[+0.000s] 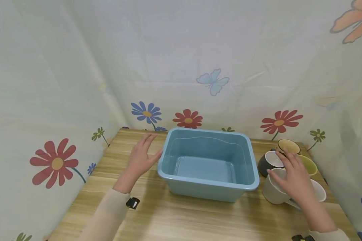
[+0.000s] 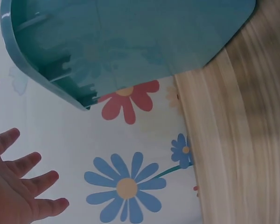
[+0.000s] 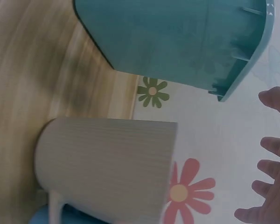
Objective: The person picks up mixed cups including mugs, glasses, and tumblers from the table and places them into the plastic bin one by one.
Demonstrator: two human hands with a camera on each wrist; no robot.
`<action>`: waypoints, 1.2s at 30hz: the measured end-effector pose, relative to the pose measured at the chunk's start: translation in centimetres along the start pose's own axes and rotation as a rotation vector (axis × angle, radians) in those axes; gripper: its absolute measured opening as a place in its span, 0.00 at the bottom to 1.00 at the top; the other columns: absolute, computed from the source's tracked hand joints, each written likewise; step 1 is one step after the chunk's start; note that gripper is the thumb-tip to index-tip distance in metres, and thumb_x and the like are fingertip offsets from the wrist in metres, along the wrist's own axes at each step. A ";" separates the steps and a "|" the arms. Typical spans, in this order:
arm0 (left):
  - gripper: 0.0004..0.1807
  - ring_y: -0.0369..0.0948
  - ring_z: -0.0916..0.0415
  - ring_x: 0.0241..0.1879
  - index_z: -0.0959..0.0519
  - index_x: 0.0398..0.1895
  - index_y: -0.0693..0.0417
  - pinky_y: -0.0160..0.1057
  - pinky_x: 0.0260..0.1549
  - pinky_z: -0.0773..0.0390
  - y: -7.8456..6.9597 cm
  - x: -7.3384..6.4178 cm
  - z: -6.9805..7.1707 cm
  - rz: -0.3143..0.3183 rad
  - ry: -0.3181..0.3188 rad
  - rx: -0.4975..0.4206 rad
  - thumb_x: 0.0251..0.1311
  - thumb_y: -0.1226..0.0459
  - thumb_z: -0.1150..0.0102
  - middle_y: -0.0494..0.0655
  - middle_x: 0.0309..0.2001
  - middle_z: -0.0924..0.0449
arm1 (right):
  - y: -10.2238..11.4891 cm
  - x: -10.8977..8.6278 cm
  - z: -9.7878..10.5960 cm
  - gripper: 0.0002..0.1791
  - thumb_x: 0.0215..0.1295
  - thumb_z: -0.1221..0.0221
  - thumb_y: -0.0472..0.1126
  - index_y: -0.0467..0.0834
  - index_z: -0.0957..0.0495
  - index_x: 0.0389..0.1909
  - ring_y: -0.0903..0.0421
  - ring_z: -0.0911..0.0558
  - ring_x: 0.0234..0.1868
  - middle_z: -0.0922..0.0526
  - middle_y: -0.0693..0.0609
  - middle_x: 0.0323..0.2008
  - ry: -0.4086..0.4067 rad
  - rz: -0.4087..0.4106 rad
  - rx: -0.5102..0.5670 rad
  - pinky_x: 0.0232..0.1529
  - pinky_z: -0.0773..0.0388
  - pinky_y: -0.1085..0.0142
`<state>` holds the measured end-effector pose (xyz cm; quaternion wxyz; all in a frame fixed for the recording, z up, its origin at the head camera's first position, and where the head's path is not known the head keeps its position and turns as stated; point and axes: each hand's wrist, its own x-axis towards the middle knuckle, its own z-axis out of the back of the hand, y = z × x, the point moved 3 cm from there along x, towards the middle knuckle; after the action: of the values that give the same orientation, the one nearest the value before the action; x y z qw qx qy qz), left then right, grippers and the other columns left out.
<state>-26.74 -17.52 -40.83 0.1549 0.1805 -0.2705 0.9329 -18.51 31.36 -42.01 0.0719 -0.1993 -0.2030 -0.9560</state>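
A light blue plastic basin [image 1: 205, 190] stands on the table between the two hands. My left hand [image 1: 140, 155] is spread in the air by the basin's left rim and holds nothing; its separated fingers show in the left wrist view. Over a cluster of mugs to the basin's right hovers my right hand [image 1: 297, 180], fingers extended and holding nothing. Nearest to it is a pale ribbed mug [image 3: 107, 163] with a handle. Around that one are a dark mug with a white inside [image 1: 263, 165], a cream-lined cup [image 1: 288, 146], a green-lined cup [image 1: 309, 165] and a white-lined cup [image 1: 319, 190], partly hidden.
The wood-grain table [image 1: 181, 221] meets a pale flower-print cloth [image 1: 169, 50] at the back and both sides. Both wrists wear dark straps. Bare wood lies left of the basin and in front of it.
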 end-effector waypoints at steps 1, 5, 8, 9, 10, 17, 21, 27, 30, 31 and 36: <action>0.38 0.65 0.35 0.72 0.32 0.73 0.58 0.72 0.67 0.36 0.1 -0.2 -0.1 0.008 0.004 -0.017 0.63 0.52 0.36 0.65 0.73 0.33 | -0.1 -0.2 -0.1 0.41 0.61 0.32 0.49 0.36 0.34 0.71 0.21 0.39 0.68 0.37 0.26 0.72 -0.001 -0.006 0.010 0.63 0.41 0.26; 0.37 0.64 0.37 0.73 0.33 0.74 0.60 0.69 0.70 0.36 0.2 -0.9 -0.6 0.042 0.030 -0.102 0.64 0.54 0.36 0.65 0.73 0.33 | -0.6 -0.9 -0.7 0.42 0.61 0.32 0.51 0.36 0.34 0.71 0.20 0.39 0.68 0.37 0.25 0.71 0.000 -0.028 0.030 0.64 0.43 0.27; 0.37 0.64 0.38 0.74 0.35 0.75 0.59 0.68 0.71 0.37 0.1 -1.5 -1.0 0.072 0.048 -0.165 0.65 0.55 0.38 0.66 0.74 0.34 | -0.9 -1.4 -1.3 0.43 0.59 0.32 0.52 0.35 0.34 0.70 0.19 0.39 0.68 0.36 0.24 0.70 0.010 -0.038 0.013 0.65 0.43 0.27; 0.37 0.64 0.39 0.75 0.35 0.75 0.59 0.68 0.71 0.37 0.1 -1.7 -1.1 0.082 0.052 -0.186 0.65 0.55 0.38 0.66 0.74 0.35 | -1.1 -1.5 -1.6 0.43 0.59 0.31 0.53 0.34 0.34 0.69 0.19 0.39 0.68 0.36 0.24 0.70 0.019 -0.045 0.009 0.65 0.43 0.27; 0.37 0.64 0.39 0.75 0.35 0.75 0.59 0.69 0.70 0.37 0.1 -1.9 -1.3 0.094 0.057 -0.207 0.66 0.55 0.39 0.66 0.75 0.35 | -1.2 -1.7 -1.8 0.43 0.58 0.31 0.53 0.34 0.34 0.69 0.18 0.40 0.68 0.36 0.24 0.70 0.028 -0.053 0.006 0.65 0.43 0.27; 0.35 0.66 0.32 0.70 0.36 0.76 0.60 0.69 0.65 0.30 0.7 -3.3 -2.7 0.165 0.070 -0.342 0.68 0.58 0.41 0.67 0.74 0.34 | -2.0 -2.4 -2.9 0.46 0.53 0.29 0.53 0.34 0.33 0.68 0.20 0.38 0.66 0.35 0.24 0.69 0.059 -0.070 -0.002 0.61 0.40 0.25; 0.34 0.65 0.33 0.71 0.38 0.77 0.60 0.67 0.65 0.30 0.8 -3.9 -3.7 0.210 0.076 -0.460 0.70 0.61 0.43 0.66 0.74 0.34 | -2.5 -2.8 -3.5 0.45 0.52 0.28 0.51 0.32 0.32 0.66 0.20 0.37 0.65 0.35 0.23 0.68 0.033 -0.072 0.015 0.61 0.39 0.27; 0.34 0.63 0.33 0.72 0.40 0.78 0.60 0.64 0.65 0.28 0.6 -4.8 -4.5 0.265 0.080 -0.560 0.72 0.63 0.45 0.65 0.75 0.35 | -3.1 -3.4 -4.5 0.45 0.52 0.28 0.52 0.31 0.32 0.66 0.21 0.38 0.65 0.36 0.22 0.68 0.045 -0.088 0.010 0.62 0.39 0.27; 0.34 0.63 0.33 0.72 0.41 0.78 0.60 0.62 0.65 0.27 0.6 -4.9 -4.7 0.277 0.072 -0.607 0.72 0.64 0.45 0.65 0.75 0.35 | -3.2 -3.5 -4.9 0.45 0.52 0.28 0.52 0.30 0.32 0.65 0.20 0.37 0.65 0.36 0.21 0.67 0.050 -0.094 0.002 0.61 0.39 0.27; 0.34 0.63 0.33 0.72 0.41 0.78 0.60 0.62 0.65 0.27 0.6 -4.9 -4.8 0.280 0.069 -0.626 0.72 0.64 0.45 0.66 0.75 0.35 | -3.2 -3.6 -4.9 0.45 0.52 0.28 0.51 0.29 0.32 0.65 0.20 0.37 0.64 0.36 0.21 0.67 0.042 -0.092 0.006 0.61 0.39 0.27; 0.34 0.63 0.34 0.73 0.41 0.79 0.60 0.62 0.68 0.29 0.7 -5.0 -5.3 0.326 0.069 -0.708 0.73 0.65 0.46 0.65 0.75 0.36 | -3.0 -3.8 -5.3 0.44 0.50 0.28 0.47 0.28 0.33 0.64 0.21 0.37 0.63 0.35 0.20 0.64 -0.008 -0.083 0.019 0.61 0.38 0.29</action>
<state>-23.89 -16.06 -47.44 0.0663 0.0389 -0.5955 0.7996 -17.57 32.10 -49.14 0.0334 -0.1937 -0.2203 -0.9554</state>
